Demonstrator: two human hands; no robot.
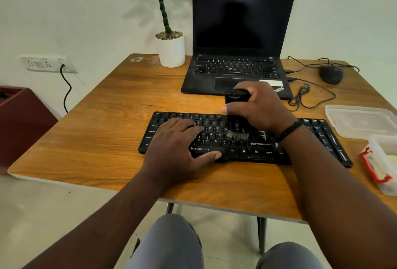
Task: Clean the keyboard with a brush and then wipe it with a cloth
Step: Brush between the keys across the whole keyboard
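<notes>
The keyboard (247,139) lies lengthwise across the table (107,122), the brush (237,116) upright over its middle in the right hand (260,107)'s grip, unswept keys to the right, left hand (178,139) pressing flat.

pale wall (86,11) with a socket plate (46,63), wooden table (103,139), light floor (53,215).

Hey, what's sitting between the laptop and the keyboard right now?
In the head view, the right hand gripping the black brush fills the gap between laptop and keyboard.
</notes>
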